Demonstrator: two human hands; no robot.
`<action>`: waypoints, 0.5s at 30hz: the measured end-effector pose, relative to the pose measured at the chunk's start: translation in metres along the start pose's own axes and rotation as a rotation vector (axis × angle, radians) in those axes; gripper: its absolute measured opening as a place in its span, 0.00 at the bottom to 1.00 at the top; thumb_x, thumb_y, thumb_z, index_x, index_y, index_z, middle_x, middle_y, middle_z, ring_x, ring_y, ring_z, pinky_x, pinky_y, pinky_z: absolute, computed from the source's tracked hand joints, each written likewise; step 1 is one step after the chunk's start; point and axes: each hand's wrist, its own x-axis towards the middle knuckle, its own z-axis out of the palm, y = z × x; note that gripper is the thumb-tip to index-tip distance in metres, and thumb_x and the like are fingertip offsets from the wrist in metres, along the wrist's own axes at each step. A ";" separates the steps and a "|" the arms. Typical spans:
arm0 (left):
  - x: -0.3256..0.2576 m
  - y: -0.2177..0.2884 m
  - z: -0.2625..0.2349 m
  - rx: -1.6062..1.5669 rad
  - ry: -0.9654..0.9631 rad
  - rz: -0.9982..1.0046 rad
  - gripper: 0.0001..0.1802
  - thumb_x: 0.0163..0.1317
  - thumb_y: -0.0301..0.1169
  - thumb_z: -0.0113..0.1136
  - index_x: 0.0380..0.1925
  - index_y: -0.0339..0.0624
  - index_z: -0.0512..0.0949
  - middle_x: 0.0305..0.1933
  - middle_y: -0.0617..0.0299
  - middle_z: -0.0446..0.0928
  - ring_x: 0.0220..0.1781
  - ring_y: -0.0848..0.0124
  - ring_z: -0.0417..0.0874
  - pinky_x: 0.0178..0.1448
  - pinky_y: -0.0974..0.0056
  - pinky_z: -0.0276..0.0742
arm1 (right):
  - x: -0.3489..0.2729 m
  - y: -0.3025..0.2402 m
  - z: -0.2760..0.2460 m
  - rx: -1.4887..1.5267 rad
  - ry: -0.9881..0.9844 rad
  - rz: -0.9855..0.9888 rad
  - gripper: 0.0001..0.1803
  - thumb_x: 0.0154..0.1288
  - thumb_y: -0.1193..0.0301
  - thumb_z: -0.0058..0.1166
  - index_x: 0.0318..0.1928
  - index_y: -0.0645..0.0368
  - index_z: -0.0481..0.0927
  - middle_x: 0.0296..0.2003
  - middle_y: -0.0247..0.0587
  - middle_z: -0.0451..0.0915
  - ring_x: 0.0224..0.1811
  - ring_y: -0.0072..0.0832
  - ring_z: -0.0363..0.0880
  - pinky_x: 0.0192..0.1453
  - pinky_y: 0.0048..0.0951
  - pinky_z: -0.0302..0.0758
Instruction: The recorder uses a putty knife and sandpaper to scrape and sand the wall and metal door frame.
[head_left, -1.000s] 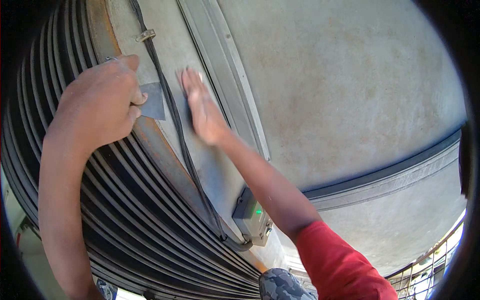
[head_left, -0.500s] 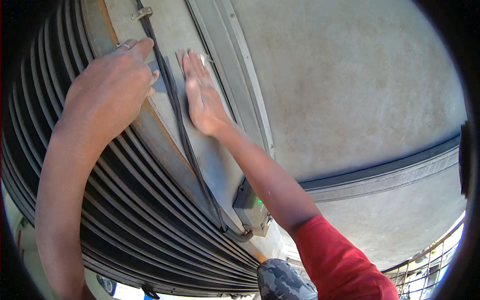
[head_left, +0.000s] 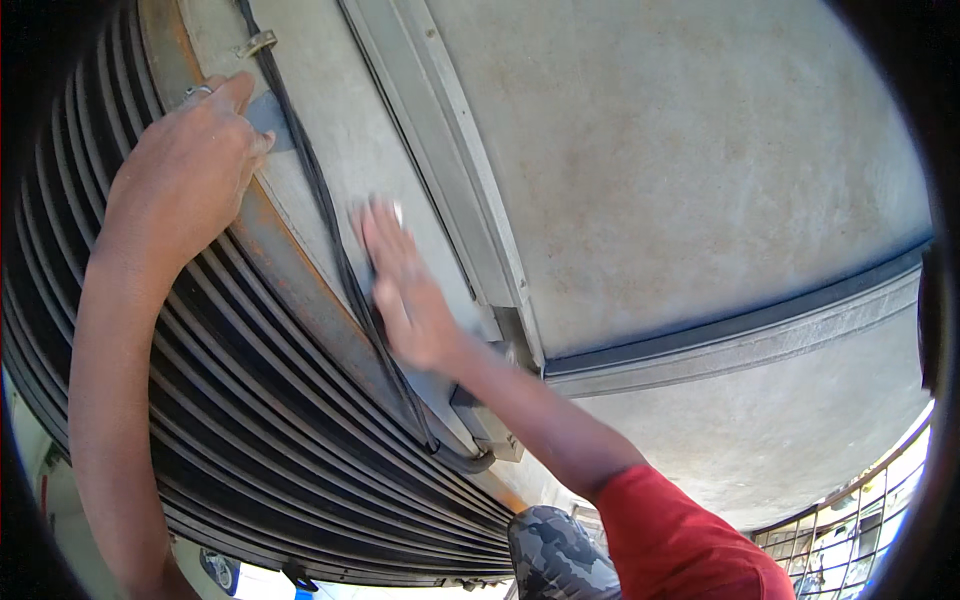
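Note:
My left hand (head_left: pixel 190 150) is bent over a rusty metal edge strip (head_left: pixel 285 250), its fingers curled around that strip beside the dark ribbed slats. A ring shows on one finger. Between its fingertips and a black cable (head_left: pixel 328 210) there is a grey patch (head_left: pixel 270 118); I cannot tell whether it is a sheet or a shadow. Flat on the pale metal panel (head_left: pixel 345 110) lies my right hand (head_left: pixel 405 295), blurred by motion, fingers stretched out, just right of the cable. A small white bit shows at its fingertips; whatever lies under the palm is hidden.
A metal clip (head_left: pixel 258 43) holds the cable near the top. Below my right wrist sits a small grey box (head_left: pixel 485 415). Curved ribbed slats (head_left: pixel 240 370) fill the left; a large stained sheet-metal panel (head_left: pixel 700 180) spans the right. Wire mesh (head_left: pixel 835 540) stands at lower right.
My right hand has slid down the panel toward the small box, staying flat. My left hand keeps its hold on the edge strip. The whole view has shifted slightly.

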 end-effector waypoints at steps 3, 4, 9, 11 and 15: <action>-0.006 -0.009 0.001 0.017 -0.025 -0.004 0.10 0.67 0.30 0.58 0.38 0.40 0.87 0.47 0.54 0.76 0.50 0.59 0.82 0.54 0.56 0.81 | -0.010 0.000 0.017 0.025 -0.017 -0.013 0.41 0.77 0.45 0.25 0.77 0.60 0.45 0.78 0.59 0.40 0.81 0.52 0.34 0.80 0.53 0.37; -0.007 -0.009 0.005 -0.012 -0.018 0.001 0.10 0.67 0.30 0.59 0.38 0.40 0.87 0.47 0.54 0.76 0.49 0.59 0.82 0.54 0.55 0.81 | -0.006 0.002 0.019 0.001 -0.014 0.000 0.42 0.76 0.44 0.26 0.78 0.60 0.45 0.78 0.59 0.40 0.81 0.53 0.34 0.80 0.53 0.36; 0.001 0.002 0.001 -0.034 0.056 0.045 0.09 0.66 0.30 0.60 0.38 0.40 0.87 0.46 0.52 0.77 0.48 0.57 0.82 0.54 0.54 0.81 | 0.072 0.026 -0.009 -0.074 0.125 0.086 0.39 0.78 0.48 0.25 0.77 0.62 0.47 0.77 0.61 0.43 0.81 0.50 0.36 0.81 0.48 0.36; -0.003 -0.004 -0.001 -0.025 0.077 0.057 0.09 0.65 0.29 0.60 0.39 0.40 0.87 0.48 0.51 0.78 0.50 0.56 0.82 0.54 0.53 0.80 | 0.036 0.012 0.001 -0.022 0.063 0.062 0.39 0.78 0.47 0.25 0.77 0.62 0.46 0.77 0.60 0.42 0.81 0.51 0.36 0.81 0.49 0.36; -0.002 0.000 -0.004 -0.035 -0.142 -0.057 0.09 0.65 0.30 0.61 0.39 0.39 0.86 0.55 0.53 0.77 0.55 0.60 0.81 0.58 0.56 0.80 | -0.016 0.001 0.018 0.009 0.008 0.080 0.42 0.76 0.45 0.27 0.77 0.62 0.45 0.78 0.60 0.40 0.81 0.53 0.34 0.81 0.50 0.36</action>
